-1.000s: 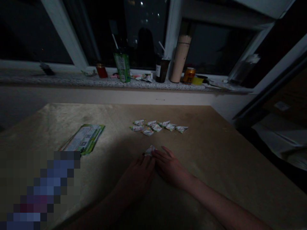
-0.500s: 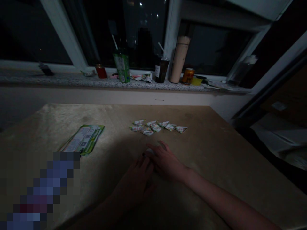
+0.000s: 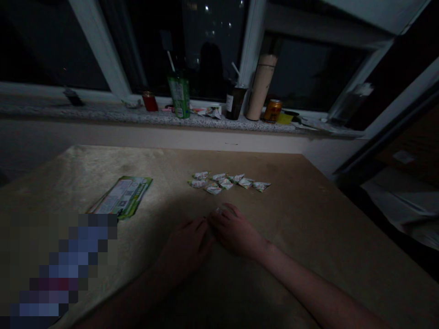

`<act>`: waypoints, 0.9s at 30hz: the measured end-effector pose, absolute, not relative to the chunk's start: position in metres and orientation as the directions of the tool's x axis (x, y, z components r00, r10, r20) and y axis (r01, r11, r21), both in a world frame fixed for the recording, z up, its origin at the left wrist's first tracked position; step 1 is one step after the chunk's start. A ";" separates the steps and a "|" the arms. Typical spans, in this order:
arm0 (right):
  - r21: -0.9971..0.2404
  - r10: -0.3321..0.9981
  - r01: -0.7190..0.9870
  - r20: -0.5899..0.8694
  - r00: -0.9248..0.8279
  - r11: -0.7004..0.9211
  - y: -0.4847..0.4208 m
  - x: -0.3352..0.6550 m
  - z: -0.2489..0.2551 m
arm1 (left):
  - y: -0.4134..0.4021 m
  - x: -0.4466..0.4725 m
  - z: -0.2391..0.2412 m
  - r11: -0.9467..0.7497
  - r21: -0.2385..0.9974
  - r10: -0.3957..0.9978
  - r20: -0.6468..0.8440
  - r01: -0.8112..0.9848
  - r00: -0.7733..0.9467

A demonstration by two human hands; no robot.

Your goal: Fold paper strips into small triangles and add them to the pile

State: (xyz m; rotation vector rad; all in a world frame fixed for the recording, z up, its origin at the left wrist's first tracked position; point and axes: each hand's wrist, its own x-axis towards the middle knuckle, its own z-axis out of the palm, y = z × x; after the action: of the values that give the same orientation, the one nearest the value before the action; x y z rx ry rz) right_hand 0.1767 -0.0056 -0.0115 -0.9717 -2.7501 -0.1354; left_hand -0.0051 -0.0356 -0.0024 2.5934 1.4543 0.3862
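In the head view, my left hand [image 3: 187, 242] and my right hand [image 3: 238, 233] meet over the middle of the table, fingertips close together. Curled fingers of the right hand close on a small pale wrapper [image 3: 218, 210], of which only a bit shows. The left hand's fingers are bent and pressed together beside it; what they grip is hidden in the dark. Just beyond my hands lie several small triangular folded wrappers [image 3: 226, 183], white and green, in loose rows. Left of them rests a stack of flat green and white packages [image 3: 128, 196].
The brown table [image 3: 302, 210] ends at a wall below a granite windowsill [image 3: 113, 118]. On the sill stand a green cup [image 3: 180, 96], a dark cup [image 3: 235, 103] with a straw, a beige flask [image 3: 262, 87], an orange can [image 3: 273, 111] and a red jar [image 3: 150, 101]. A blurred-out patch covers the lower left.
My right hand's fingers have curled in more around the pale wrapper. The left hand has drawn slightly left. The view has shifted a little; the folded wrappers lie as before.
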 end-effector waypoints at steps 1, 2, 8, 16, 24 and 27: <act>0.012 0.613 0.634 0.239 -0.753 0.773 -0.006 0.176 -0.011 | -0.031 -0.010 -0.003 -0.491 0.251 0.870 0.197 0.834 0.453; 0.011 0.619 0.640 0.239 -0.748 0.769 -0.007 0.176 -0.011 | -0.026 -0.015 -0.003 -0.472 0.255 0.878 0.227 0.844 0.422; -0.017 0.638 0.652 0.228 -0.736 0.758 -0.008 0.179 -0.012 | -0.012 -0.026 -0.004 -0.451 0.228 0.881 0.270 0.863 0.389; -0.022 0.635 0.649 0.239 -0.735 0.760 -0.008 0.180 -0.014 | -0.020 -0.019 0.002 -0.556 0.125 0.824 0.217 0.822 0.524; -0.003 0.638 0.657 0.240 -0.732 0.754 -0.008 0.179 -0.012 | -0.037 -0.019 0.002 -0.551 0.022 0.826 0.159 0.834 0.542; 0.001 0.641 0.659 0.232 -0.732 0.752 -0.009 0.179 -0.012 | -0.034 -0.022 0.004 -0.566 0.004 0.819 0.111 0.824 0.562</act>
State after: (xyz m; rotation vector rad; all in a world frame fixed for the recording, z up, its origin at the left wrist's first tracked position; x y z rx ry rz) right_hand 0.1788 -0.0086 -0.0116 -1.0277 -2.7333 -0.1226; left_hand -0.0215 -0.0338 0.0041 2.8191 1.4842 0.1592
